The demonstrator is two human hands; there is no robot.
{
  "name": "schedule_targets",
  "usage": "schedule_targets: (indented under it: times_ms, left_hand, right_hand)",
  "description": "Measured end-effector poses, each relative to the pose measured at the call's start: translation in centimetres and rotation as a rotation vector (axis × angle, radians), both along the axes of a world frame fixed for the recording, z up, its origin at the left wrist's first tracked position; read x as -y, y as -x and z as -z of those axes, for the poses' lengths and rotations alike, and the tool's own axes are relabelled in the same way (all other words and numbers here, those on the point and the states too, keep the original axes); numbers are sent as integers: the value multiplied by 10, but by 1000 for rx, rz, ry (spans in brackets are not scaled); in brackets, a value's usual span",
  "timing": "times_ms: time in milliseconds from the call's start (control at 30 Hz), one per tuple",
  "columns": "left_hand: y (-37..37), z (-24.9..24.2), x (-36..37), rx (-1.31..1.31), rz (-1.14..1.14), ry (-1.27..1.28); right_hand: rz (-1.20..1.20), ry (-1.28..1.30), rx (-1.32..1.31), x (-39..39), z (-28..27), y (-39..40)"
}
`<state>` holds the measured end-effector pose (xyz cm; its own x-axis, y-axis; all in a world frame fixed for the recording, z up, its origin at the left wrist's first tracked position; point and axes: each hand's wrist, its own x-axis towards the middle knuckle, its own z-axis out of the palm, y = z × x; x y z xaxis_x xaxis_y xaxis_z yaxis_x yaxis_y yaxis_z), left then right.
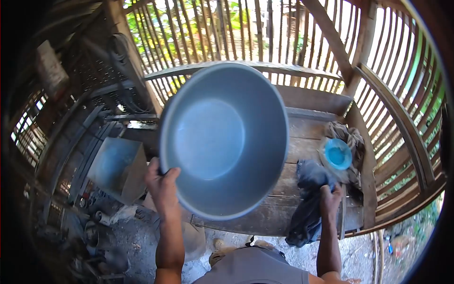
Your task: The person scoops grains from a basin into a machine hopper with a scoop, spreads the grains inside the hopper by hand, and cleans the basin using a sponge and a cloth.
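My left hand (163, 184) grips the lower left rim of a large grey plastic basin (224, 137), lifted and tilted so its empty inside faces me. It hangs above a worn wooden table (302, 137). My right hand (329, 199) holds a dark blue cloth (307, 208) that drapes over the table's front edge. Just beyond that hand lies a small blue bowl (338, 154) beside a crumpled brownish rag (350, 137).
A slatted bamboo wall (227, 33) and a railing (406, 123) close in the back and right. A blue-topped box (116, 165) stands at the left above cluttered ground with bottles and scrap (99, 222). Bare dirt lies below the table.
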<state>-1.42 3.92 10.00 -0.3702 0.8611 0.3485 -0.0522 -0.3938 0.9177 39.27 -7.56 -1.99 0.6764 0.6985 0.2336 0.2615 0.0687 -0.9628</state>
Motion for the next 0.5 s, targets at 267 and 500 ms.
schedule_targets:
  times_ms: [267,500]
  left_hand:
    - [-11,-44,-20,-417,232,59]
    - [15,-4,-20,-700,247,-59]
  right_hand:
    - [-635,-712,1116,-183,-103,197]
    - [-404,-166,1427,-247,-29,109]
